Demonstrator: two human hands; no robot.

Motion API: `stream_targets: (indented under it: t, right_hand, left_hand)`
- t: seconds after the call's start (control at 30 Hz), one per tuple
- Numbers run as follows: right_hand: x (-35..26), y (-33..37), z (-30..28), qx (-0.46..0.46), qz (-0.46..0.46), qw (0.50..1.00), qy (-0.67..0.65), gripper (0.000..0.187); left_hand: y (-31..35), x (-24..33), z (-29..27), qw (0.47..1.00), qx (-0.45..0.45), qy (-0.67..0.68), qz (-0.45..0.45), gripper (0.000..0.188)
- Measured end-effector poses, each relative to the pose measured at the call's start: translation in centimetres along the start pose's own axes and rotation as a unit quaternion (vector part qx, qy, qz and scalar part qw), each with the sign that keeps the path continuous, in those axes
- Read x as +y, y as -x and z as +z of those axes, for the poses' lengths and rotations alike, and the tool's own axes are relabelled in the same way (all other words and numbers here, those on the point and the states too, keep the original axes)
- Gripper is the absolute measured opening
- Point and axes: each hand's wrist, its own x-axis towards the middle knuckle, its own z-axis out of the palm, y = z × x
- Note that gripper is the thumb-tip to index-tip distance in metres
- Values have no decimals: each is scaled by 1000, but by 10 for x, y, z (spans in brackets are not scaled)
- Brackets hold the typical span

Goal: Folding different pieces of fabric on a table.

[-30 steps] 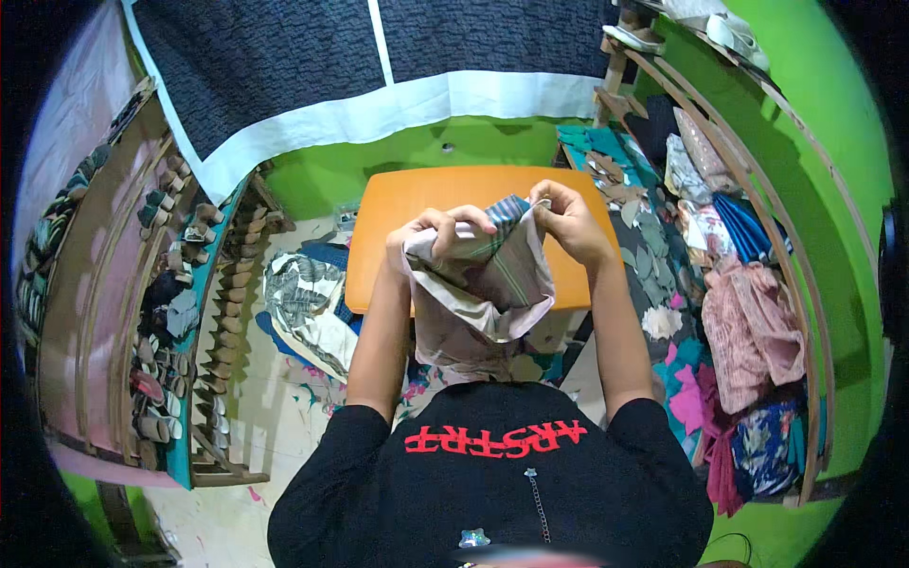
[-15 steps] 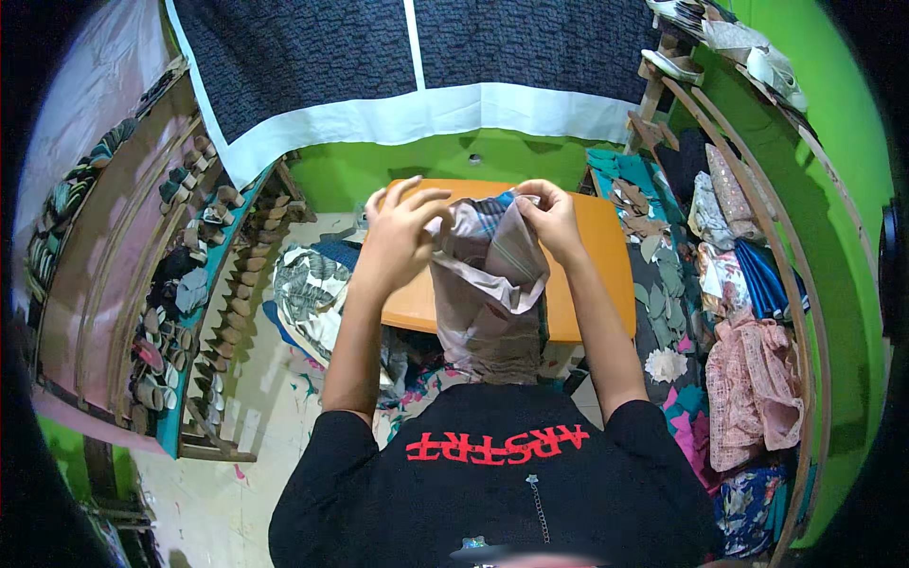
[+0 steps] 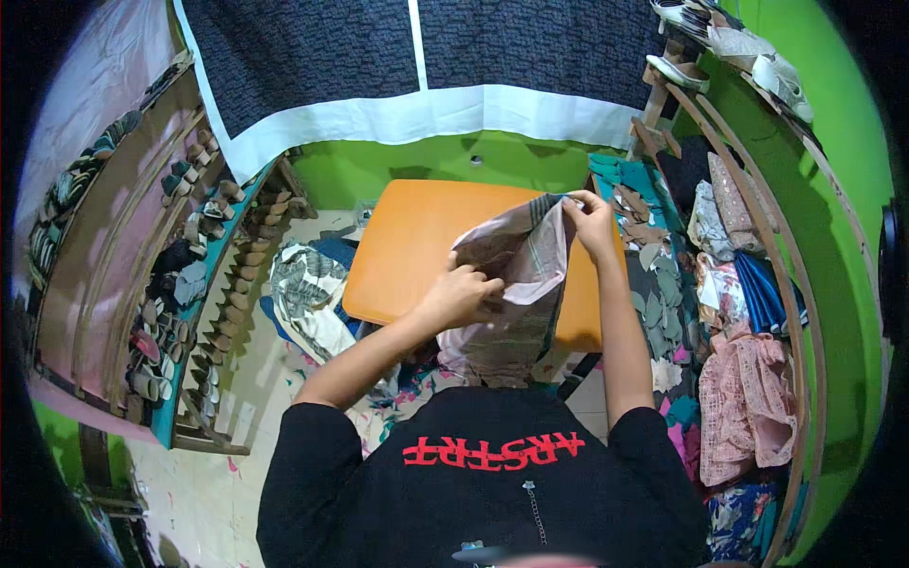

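Observation:
A pale pinkish-grey plaid cloth (image 3: 502, 339) hangs in front of me, its upper part held up and gaping in a fold. My right hand (image 3: 593, 225) pinches its upper right corner, beside a darker striped band. Lower down, at the cloth's left edge, my left hand (image 3: 464, 297) is closed on it with bent fingers; the fingertips are partly hidden. The cloth's lower end drops toward my lap and passes out of sight behind my black shirt. Behind the cloth is an orange tabletop (image 3: 407, 237).
Wooden racks of shoes (image 3: 213, 227) line the left side. A heap of patterned fabric (image 3: 308, 284) lies on the floor left of the table, with scraps about. At right, a shelf holds cut pieces (image 3: 658, 303) and folded cloth, including a pink one (image 3: 748, 407). A dark curtain (image 3: 530, 47) hangs ahead.
My left hand has come down and right, from spread fingers near the cloth's top to its left edge. My right hand has moved right and slightly down, drawing the cloth's corner along.

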Motion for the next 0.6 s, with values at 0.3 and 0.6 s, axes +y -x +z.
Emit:
stream_targets:
  t: [0.3, 0.6]
  right_hand:
    - [8, -31, -37, 18, 16, 999, 43, 12]
    - [-14, -56, -38, -86, -3, 996, 1, 12]
  left_hand:
    - [7, -71, -48, 995, 90, 45, -7, 15]
    - [5, -123, -91, 962, 259, 72, -41, 22]
